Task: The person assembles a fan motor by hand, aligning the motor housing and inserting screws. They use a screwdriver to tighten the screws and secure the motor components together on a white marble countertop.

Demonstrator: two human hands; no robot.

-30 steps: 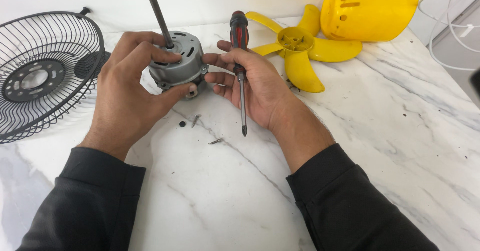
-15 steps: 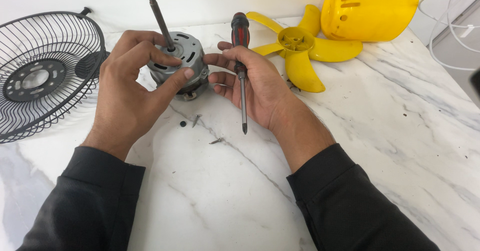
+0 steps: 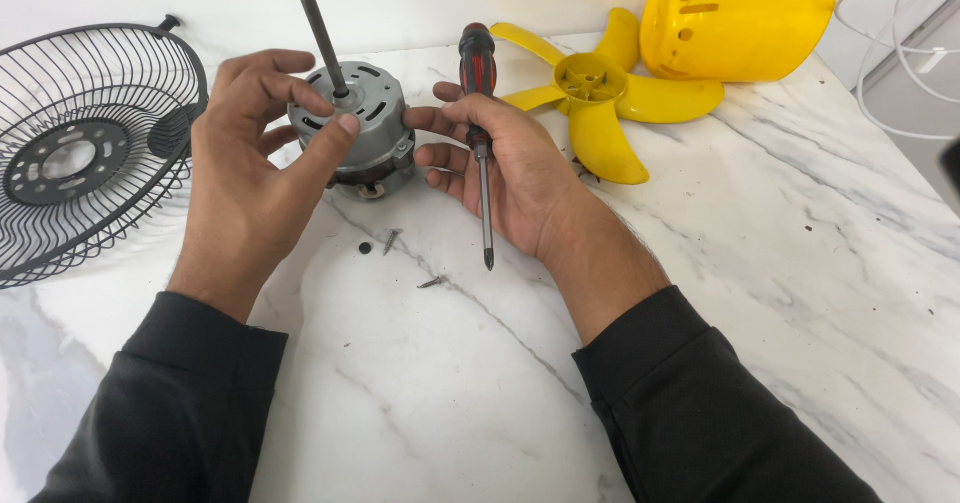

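Fan parts all over the white marble desk [image 3: 780, 263], so going left to right. Far left is the black wire fan guard [image 3: 80, 153], lying flat and not touched by anything.

Next is the left hand [image 3: 250, 183]. Its fingers are curled around the round grey metal fan motor [image 3: 360, 123], thumb pressed on the top face near the base of the long dark steel shaft [image 3: 318, 28] that sticks up and out of view. Compared with a second ago the grip is basically unchanged, but the motor looks tipped a little more upright and lifted slightly, with its underside just clear of the desk or barely resting on it; hard to tell which.

Under the motor on the desk sit a small dark screw [image 3: 391, 240], a tiny black washer-like bit [image 3: 365, 248] and another small screw [image 3: 432, 282], all where they were before.

Right hand [image 3: 510, 163] has fingertips touching the motor's side, while the red-and-black handled screwdriver [image 3: 482, 143] is pinned loosely under the thumb, tip pointing back at the person. It has stayed parked, not driving anything.

Further right: the yellow plastic fan blade [image 3: 600, 113] and the yellow plastic motor housing [image 3: 740, 23], both well apart from the hands.
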